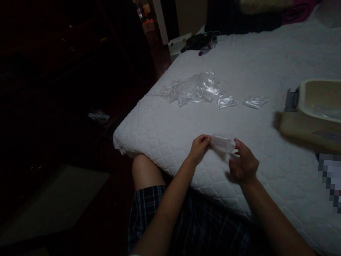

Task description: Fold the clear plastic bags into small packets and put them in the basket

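A clear plastic bag (222, 142) is stretched between my two hands, just above the near edge of the white quilted bed (163, 135). My left hand (200, 148) pinches its left end. At the right end, the fingertips of my right hand (244, 162) grip the bag's edge, the other fingers curled loosely below. Beyond my hands lies a loose heap of clear plastic bags (195, 88). One more flat bag (255, 102) rests apart, to the right of the heap.
A cream plastic bin (323, 132) with a grey latch sits at the right, some clear plastic inside. Dark items and a small bottle (207, 48) lie at the bed's far corner. A rolled pink cloth (299, 13) is at the back. Dark floor lies left.
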A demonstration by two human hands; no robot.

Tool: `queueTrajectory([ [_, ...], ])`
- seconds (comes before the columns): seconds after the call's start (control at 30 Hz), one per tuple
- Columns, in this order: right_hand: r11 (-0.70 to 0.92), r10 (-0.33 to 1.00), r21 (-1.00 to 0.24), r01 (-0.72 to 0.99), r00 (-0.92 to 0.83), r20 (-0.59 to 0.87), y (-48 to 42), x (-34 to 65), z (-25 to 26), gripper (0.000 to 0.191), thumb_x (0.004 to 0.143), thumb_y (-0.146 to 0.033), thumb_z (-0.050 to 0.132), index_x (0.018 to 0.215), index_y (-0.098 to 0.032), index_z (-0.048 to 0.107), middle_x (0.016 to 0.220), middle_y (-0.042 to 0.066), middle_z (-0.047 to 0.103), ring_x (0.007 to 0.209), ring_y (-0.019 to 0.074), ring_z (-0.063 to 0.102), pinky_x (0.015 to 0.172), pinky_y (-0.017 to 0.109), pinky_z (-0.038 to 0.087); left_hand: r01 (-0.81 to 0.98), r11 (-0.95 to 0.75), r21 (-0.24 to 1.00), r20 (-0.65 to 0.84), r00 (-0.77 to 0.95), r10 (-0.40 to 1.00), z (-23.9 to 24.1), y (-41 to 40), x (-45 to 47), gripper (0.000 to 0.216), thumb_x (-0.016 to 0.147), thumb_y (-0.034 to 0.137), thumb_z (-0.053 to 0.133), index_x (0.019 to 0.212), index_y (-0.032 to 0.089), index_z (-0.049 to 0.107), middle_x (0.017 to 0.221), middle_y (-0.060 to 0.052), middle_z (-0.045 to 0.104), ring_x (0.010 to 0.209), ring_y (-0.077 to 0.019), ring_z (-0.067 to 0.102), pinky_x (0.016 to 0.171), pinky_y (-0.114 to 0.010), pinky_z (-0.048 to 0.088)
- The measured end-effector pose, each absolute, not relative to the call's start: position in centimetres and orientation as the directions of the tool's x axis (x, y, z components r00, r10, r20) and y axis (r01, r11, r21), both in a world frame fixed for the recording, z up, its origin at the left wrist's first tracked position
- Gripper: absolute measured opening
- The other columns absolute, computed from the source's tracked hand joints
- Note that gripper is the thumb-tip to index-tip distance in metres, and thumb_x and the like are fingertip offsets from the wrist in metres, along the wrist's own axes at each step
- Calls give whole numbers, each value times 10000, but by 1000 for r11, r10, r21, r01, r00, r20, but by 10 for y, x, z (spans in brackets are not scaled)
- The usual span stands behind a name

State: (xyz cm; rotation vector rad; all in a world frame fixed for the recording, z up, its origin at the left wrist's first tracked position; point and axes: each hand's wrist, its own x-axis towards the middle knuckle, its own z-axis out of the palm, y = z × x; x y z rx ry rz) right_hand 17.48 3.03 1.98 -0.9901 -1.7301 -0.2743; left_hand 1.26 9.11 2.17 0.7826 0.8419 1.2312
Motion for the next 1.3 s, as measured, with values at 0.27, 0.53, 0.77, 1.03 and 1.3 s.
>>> queueTrajectory([
  [0.27, 601, 497, -254, 758, -106, 861, 34, 169, 26, 820, 779, -296, 668, 1483, -232, 253, 1363, 152, 505, 1163, 299, 548, 733, 385, 565, -432, 124, 893, -73, 135, 988, 17, 90, 13, 363, 592, 448, 825, 740, 161, 659, 699, 21, 612, 675, -111, 539, 668, -233, 421],
  [0.53, 519, 651, -261, 814, -179, 737, 36, 170, 21, 128, 842, -227, 510, 723, -211, 555, 694, 59, 612, 679, 185, 556, 618, 307, 429, -266, 139, 954, -79, 223, 972, 14, 89, 16, 488, 589, 613, 768, 657, 145, 651, 603, 34, 551, 588, -93, 463, 608, -232, 385],
  [0.77, 313, 736, -533, 786, 154, 660, 36, 171, 22, 246, 859, -309, 512, 633, -221, 469, 531, -5, 492, 474, 133, 438, 500, 278, 302, -343, 7, 939, 61, 187, 980, 25, 85, 12, 778, 513, 863, 608, 906, 194, 671, 915, -62, 648, 907, -206, 583, 798, -305, 450],
  [1.03, 361, 799, -518, 775, 29, 601, 35, 167, 27, 354, 873, -464, 530, 630, -208, 521, 527, -5, 519, 451, 116, 429, 487, 266, 277, -241, 70, 968, -3, 268, 963, 29, 86, 12, 506, 532, 588, 823, 760, 171, 648, 757, 8, 611, 741, -130, 548, 743, -269, 423],
  [1.3, 321, 830, -601, 732, 88, 551, 34, 169, 28, 392, 870, -500, 521, 601, -218, 476, 500, -19, 487, 435, 115, 427, 478, 263, 298, -397, 145, 906, -91, 152, 984, 27, 89, 12, 353, 735, 499, 730, 737, 170, 599, 670, 21, 603, 634, -99, 551, 660, -232, 417],
])
